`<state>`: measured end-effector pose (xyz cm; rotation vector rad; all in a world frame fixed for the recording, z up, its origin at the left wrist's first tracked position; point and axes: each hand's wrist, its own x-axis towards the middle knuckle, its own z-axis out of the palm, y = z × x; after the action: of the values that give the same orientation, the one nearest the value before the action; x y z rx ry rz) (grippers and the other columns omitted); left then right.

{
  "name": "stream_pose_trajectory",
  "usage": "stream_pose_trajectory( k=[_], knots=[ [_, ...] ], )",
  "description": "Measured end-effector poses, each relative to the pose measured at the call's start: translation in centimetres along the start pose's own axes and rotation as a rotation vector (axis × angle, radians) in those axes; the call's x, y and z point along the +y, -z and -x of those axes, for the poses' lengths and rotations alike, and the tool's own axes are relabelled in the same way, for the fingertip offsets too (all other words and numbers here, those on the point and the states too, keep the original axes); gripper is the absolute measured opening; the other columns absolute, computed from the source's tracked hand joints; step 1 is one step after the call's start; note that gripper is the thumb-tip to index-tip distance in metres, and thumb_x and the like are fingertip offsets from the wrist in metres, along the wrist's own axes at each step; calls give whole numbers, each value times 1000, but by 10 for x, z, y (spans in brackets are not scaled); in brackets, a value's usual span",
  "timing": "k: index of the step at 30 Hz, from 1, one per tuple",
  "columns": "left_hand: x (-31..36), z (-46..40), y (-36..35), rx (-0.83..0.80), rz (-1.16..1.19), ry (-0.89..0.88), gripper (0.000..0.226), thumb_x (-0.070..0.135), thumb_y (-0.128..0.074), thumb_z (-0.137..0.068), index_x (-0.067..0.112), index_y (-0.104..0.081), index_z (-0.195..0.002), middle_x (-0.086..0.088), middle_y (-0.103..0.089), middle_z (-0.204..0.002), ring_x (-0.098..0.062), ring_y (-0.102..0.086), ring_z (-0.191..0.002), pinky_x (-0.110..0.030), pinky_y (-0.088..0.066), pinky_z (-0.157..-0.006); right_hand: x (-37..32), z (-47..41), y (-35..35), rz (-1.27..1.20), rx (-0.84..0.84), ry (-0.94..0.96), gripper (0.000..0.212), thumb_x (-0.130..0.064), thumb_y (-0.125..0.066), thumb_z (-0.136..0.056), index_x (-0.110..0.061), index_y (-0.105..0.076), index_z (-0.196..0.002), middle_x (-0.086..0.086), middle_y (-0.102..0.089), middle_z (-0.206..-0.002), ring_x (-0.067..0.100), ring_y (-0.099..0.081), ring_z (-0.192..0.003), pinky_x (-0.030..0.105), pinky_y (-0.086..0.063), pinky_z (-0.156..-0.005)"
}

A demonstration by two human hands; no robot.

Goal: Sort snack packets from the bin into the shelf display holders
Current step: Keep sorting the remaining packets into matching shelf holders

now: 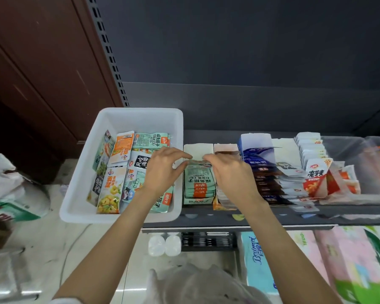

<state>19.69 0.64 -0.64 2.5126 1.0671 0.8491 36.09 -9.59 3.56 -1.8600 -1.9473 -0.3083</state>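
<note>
A white plastic bin [92, 150] on the left end of the shelf holds several loose snack packets [116, 172] in green, orange and white. Just right of it stands a display holder [198, 150] filled with a row of green packets [197, 183]. My left hand [162, 170] and my right hand [230, 174] meet over the back of that row. Their fingertips pinch the top edge of the rearmost green packet from either side. Most of that packet is hidden by my hands.
More holders stand to the right: an orange one [225, 148], a blue box [257, 148] with dark packets, and white-red packets [316, 176]. Tissue packs [259, 260] lie on the shelf below. Bags [13, 194] sit on the floor at left.
</note>
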Motion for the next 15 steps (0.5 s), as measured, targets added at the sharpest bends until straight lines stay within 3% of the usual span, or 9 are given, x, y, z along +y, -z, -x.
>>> stream_pose_trajectory(
  k=[2, 4, 6, 8, 9, 11, 13, 15],
  knots=[
    [0, 2, -1, -47, -24, -7, 15, 17, -74, -78, 23, -74, -92, 3, -72, -91, -21, -64, -86, -36, -46, -81, -4, 3, -10, 38, -81, -3, 28, -4, -75, -70, -18, -69, -94, 1, -71, -75, 21, -68, -68, 30, -52, -50],
    [-1, 7, -3, -102, -61, -48, 18, 16, -78, -73, 24, -75, -88, 4, -72, -91, -23, -63, -89, -37, -44, -83, -8, 7, -21, 118, -192, 24, 21, -10, -70, -77, -19, -70, -96, 2, -73, -82, 23, -68, -87, 35, -53, -70],
    [-5, 14, -6, -183, -97, -81, 19, 22, -78, -73, 26, -74, -92, 4, -70, -100, -26, -59, -100, -43, -45, -87, -7, 12, -32, 204, -315, 94, 20, -17, -66, -84, -15, -71, -103, 4, -72, -102, 26, -55, -118, 45, -41, -96],
    [-11, 20, -6, -280, -90, -64, 25, 36, -70, -79, 28, -72, -102, 4, -64, -116, -26, -49, -117, -47, -40, -97, -6, 16, -35, 195, -463, 68, 28, -24, -51, -95, -13, -65, -117, 3, -62, -125, 25, -35, -136, 49, -21, -109],
    [-13, 22, -3, -308, -59, -52, 30, 43, -63, -81, 29, -70, -107, 5, -61, -122, -25, -44, -123, -45, -35, -101, -5, 16, -34, 163, -483, 33, 32, -27, -45, -98, -13, -61, -122, 2, -58, -131, 23, -30, -138, 48, -17, -111],
    [-15, 28, 7, -246, 50, -23, 36, 48, -54, -83, 28, -68, -110, 6, -61, -121, -18, -45, -121, -36, -34, -101, -9, 14, -24, 23, -371, -39, 33, -28, -45, -99, -16, -59, -125, 0, -60, -128, 21, -40, -131, 44, -26, -107],
    [-17, 38, 24, -69, 159, 71, 33, 42, -51, -84, 24, -68, -106, 7, -65, -110, -12, -54, -108, -28, -40, -94, -20, 10, -11, -217, -176, -128, 27, -23, -50, -97, -17, -63, -119, -1, -68, -112, 18, -59, -108, 39, -47, -92],
    [-29, 52, 40, 80, 173, 200, 28, 35, -52, -85, 19, -67, -101, 7, -67, -102, -10, -58, -97, -26, -44, -84, -38, 3, -6, -438, -102, -165, 22, -19, -52, -96, -17, -65, -113, -2, -72, -99, 13, -66, -85, 31, -54, -73]
  ],
)
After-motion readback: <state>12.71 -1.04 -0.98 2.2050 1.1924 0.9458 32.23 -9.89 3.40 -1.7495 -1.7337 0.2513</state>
